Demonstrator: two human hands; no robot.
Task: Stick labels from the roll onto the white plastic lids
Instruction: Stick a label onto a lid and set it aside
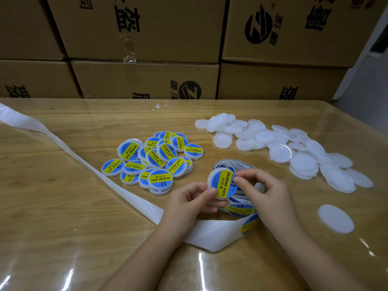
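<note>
Grip: left hand [189,198] pinches the held lid [213,175] at its near-left rim. Right hand [262,185] curls round the right rim, thumb on the soldering-paste label [225,184].
Label roll [241,207]: directly under the grip.
Cartons [147,28]: stacked beyond the far table edge, closed, contents unseen.
Labelled lids [155,160]: heap left of and beyond the grip.
Blank lids [283,148]: heap right of and beyond it; single blank lid [336,219] near right.
Backing strip [73,152]: runs from under the wrists out to the left edge.
Open room: bare table [63,217] left of the strip and between the heaps.
</note>
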